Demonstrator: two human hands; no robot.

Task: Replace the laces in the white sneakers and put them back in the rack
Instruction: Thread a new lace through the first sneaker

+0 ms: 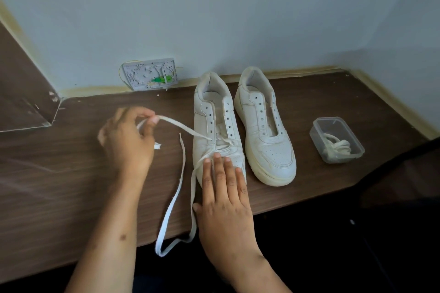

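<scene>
Two white sneakers stand side by side on the brown table (71, 173). Left of the left sneaker (215, 126), the left hand (128, 135) pinches one lace (177, 123) that runs from its lowest eyelets; the lace's other end loops over the table edge. The right hand (223, 195) lies flat, fingers straight, on that sneaker's toe. The right sneaker (266, 131) is unlaced. Right of it sits one clear plastic box (337, 140) holding one bundled lace (338, 146).
</scene>
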